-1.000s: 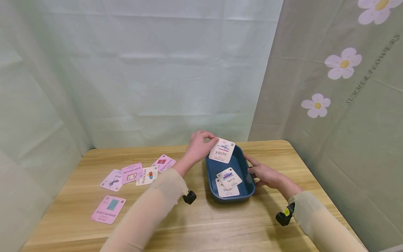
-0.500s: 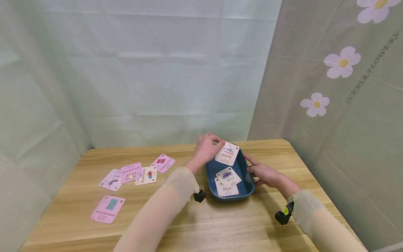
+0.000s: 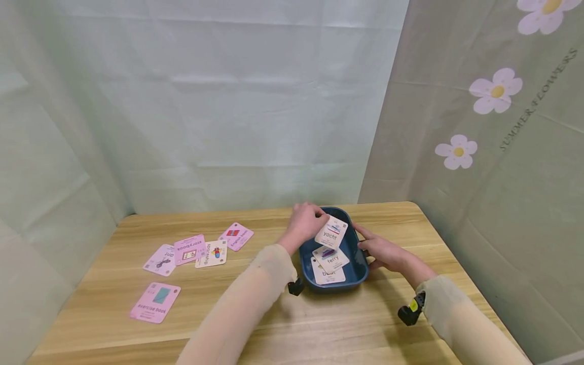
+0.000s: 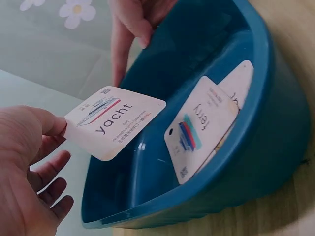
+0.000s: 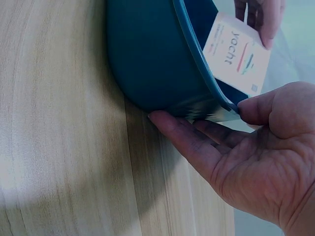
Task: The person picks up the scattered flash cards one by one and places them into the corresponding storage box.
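Observation:
My left hand (image 3: 304, 223) pinches the corner of a white "yacht" word card (image 4: 118, 123) between thumb and fingers, the other fingers spread loosely below. The card is held tilted over a dark blue plastic tub (image 3: 335, 289). Inside the tub lie a "ferry" card (image 4: 197, 128) and, partly beneath it, another boat-picture card (image 3: 326, 278). In the head view the yacht card overlaps the ferry card's top edge. My right hand (image 5: 266, 152) holds the tub's right side, thumb at the rim and fingers against the outer wall.
Left on the wooden table (image 3: 292, 324) lie an "ant" card (image 3: 161, 261), a "storybook" card (image 3: 189, 248) overlapping a "spaceship" card (image 3: 212, 254), an "English book" card (image 3: 236, 236) and an "exercise book" card (image 3: 155, 303). Pale curtains (image 3: 255, 126) hang behind.
My left hand has carried the yacht card right and toward me, from the tub's far left rim to over its middle, near the ferry card. My right hand stays at the tub.

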{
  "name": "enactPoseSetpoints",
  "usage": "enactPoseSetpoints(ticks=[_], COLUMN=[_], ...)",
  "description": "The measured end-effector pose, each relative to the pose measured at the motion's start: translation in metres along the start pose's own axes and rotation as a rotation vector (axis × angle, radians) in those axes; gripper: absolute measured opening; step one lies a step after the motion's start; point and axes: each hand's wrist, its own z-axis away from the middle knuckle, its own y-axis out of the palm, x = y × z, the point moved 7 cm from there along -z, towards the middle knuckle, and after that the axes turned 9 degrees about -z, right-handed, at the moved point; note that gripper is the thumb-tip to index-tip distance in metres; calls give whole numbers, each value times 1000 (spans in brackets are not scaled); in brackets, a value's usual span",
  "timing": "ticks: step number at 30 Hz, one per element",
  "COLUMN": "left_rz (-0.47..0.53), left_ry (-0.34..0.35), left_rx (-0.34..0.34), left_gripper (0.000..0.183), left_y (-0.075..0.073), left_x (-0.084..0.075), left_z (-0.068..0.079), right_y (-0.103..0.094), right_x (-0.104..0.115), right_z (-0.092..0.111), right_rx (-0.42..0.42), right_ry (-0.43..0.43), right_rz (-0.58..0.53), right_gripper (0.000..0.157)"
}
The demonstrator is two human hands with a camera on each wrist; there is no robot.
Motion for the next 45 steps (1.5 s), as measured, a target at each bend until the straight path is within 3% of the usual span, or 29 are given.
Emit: enactPoseSetpoints(ticks=[11, 21, 31, 39, 45], left_rz=[-59, -97, -147, -251, -270], left_ry=[-10, -74, -82, -51, -31], left_rx=[19, 38, 48, 48, 55], left_gripper=[26, 26, 25, 25, 30], left_y=[17, 28, 28, 28, 28], left_x=[4, 8, 7, 4, 3], left_z=[-2, -5, -5, -5, -4], right_y=[0, 0, 0, 0, 0], right_x=[1, 1, 2, 2, 1], right_z=[1, 1, 2, 1, 1], right_rx=[-5, -9, -17, -8, -12], right_ry=[3, 6, 1, -5, -4], right_rz=[7, 18, 23, 22, 33], right_gripper=[60, 60, 60, 59, 58])
